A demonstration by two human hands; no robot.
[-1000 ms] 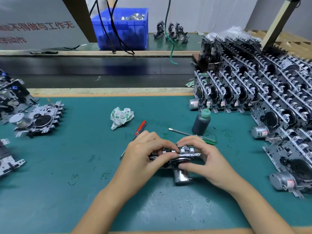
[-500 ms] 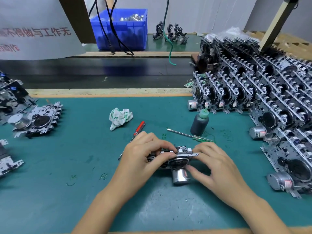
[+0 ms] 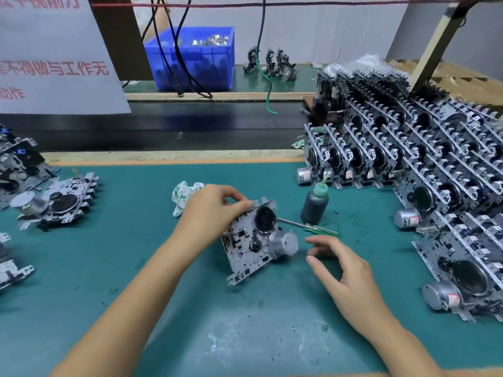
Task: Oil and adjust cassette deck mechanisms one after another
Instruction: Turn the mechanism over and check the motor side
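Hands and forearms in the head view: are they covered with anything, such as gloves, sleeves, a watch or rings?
Nothing visible. The left hand and right hand are bare, without gloves. Both forearms are bare to the frame edge, with no sleeve, watch, wristband or ring showing.

Teal matted worktop [image 3: 114, 268]; blue plastic crate [image 3: 196, 61]; dark oil bottle [image 3: 313, 206] (green cap); white crumpled rag [image 3: 183, 195], green-printed.
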